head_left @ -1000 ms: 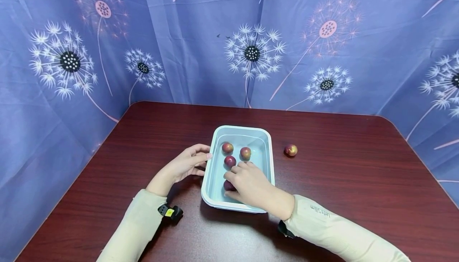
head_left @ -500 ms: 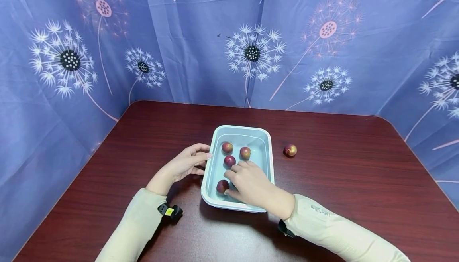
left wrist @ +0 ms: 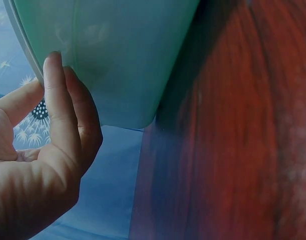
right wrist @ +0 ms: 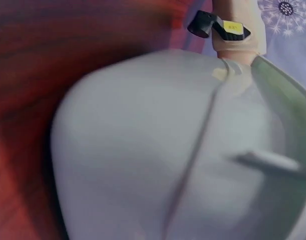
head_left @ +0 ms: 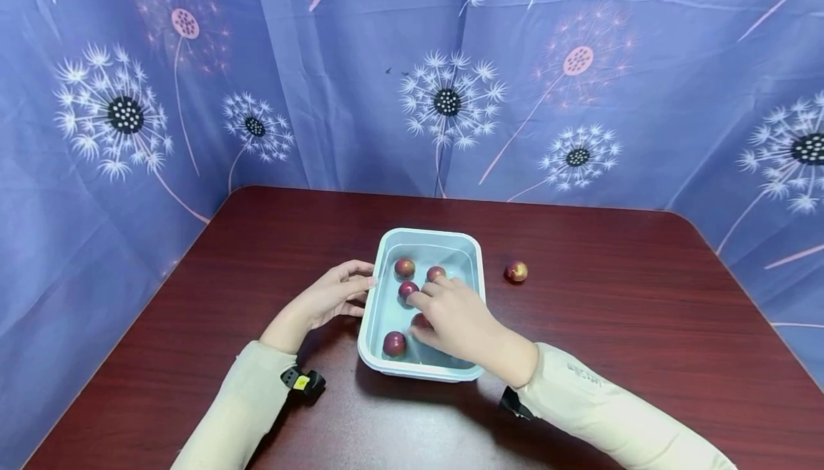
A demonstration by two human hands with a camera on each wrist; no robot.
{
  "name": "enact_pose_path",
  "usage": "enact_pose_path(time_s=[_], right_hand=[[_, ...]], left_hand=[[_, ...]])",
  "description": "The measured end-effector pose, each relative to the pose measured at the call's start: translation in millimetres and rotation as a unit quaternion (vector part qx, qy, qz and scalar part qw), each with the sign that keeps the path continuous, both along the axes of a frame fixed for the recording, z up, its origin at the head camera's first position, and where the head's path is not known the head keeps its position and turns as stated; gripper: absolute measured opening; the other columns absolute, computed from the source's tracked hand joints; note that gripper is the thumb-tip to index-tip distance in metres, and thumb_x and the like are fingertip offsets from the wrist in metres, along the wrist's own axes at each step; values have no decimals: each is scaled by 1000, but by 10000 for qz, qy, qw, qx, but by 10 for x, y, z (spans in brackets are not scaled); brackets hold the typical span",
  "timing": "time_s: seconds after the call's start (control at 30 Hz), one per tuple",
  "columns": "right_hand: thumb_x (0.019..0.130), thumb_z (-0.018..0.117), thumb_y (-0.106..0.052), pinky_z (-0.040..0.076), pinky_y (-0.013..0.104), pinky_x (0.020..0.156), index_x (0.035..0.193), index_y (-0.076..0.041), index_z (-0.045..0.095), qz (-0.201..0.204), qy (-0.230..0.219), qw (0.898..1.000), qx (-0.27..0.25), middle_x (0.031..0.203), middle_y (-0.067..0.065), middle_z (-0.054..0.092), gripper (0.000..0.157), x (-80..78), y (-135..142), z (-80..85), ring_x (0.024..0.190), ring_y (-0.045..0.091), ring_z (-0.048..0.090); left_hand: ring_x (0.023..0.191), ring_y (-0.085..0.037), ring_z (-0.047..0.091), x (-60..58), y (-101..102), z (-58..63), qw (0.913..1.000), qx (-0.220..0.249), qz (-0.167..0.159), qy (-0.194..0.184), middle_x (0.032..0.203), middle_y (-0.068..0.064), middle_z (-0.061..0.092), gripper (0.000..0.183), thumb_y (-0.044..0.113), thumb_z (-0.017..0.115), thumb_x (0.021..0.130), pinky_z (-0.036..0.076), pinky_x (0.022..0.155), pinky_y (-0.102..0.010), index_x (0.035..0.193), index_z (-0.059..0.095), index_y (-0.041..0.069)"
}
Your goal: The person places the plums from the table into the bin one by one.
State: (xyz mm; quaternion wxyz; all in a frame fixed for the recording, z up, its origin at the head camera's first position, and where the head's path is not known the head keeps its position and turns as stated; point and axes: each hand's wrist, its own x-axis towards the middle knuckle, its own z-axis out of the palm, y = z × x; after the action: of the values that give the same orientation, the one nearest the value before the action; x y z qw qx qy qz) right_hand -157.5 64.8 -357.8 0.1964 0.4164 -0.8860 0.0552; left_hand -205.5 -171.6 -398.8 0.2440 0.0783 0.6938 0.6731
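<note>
A pale blue plastic tub [head_left: 368, 327] stands on the table with several dark red plums in it. My left hand [head_left: 330, 295] touches the tub's left side, thumb tip at the rim; in the left wrist view its fingers [left wrist: 60, 105] lie fairly straight against the outer wall. Inside the tub my right hand [head_left: 458, 320] curls its thumb and fingers round a plum [head_left: 420, 321], mostly hidden by the hand. Another plum [head_left: 395, 343] lies free in the near left corner. Just past the right fingertips are a plum [head_left: 408, 290] and a second plum [head_left: 435, 272].
One more plum [head_left: 404, 267] lies at the tub's far left. Outside, right of the tub, a red and yellow plum [head_left: 516, 271] sits on the dark red wooden table [head_left: 611, 298]. A blue dandelion-print curtain [head_left: 360, 134] hangs behind the table.
The near plum has come out from under my right hand and rolled to the near left corner. Another plum now shows between the right thumb and fingers. My left hand stays at the rim.
</note>
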Motion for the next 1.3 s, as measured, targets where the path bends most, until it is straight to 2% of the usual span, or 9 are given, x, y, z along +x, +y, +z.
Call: enact_pose_path(time_s=[0.2,0.47,0.8,1.1,1.3], right_hand=[[74,78,-33,47,32,64,93,-10,68,-82,33,9998,-150,77,0,61,31,-34,66,98,75,18,54],[75,79,-33,50,35,71,95,-10,69,-312,38,9989,-346,83,0,67,33,-64,160,229,80,20,57],[78,76,-32,50,38,67,98,-7,69,-607,166,9958,-661,86,7,69,33,-153,325,343,78,25,60],[78,77,-28,50,42,72,104,-6,69,-1110,-99,9891,-961,92,9,70,35,-212,494,437,83,27,61],[81,74,-23,48,42,75,106,-6,68,-1393,-319,9815,-1276,94,8,70,31,-269,633,470,86,27,59]], left_hand=[[85,-13,65,3,-2,1,10000,33,4,9,115,-20,59,45,17,52,96,57,70,-28,134,37,-3],[84,-12,65,6,-9,-3,10000,74,-10,15,113,-19,60,46,17,53,96,57,70,-28,134,37,-4],[84,-12,65,9,-4,0,10000,40,-9,16,109,-12,62,46,17,53,96,57,71,-28,134,37,-3],[86,-13,65,18,-8,10,10000,30,-4,11,111,-13,61,46,17,52,96,57,72,-30,135,37,-3],[85,-13,65,19,-3,0,10000,32,-1,18,111,-14,61,45,17,52,97,57,72,-30,134,38,-3]])
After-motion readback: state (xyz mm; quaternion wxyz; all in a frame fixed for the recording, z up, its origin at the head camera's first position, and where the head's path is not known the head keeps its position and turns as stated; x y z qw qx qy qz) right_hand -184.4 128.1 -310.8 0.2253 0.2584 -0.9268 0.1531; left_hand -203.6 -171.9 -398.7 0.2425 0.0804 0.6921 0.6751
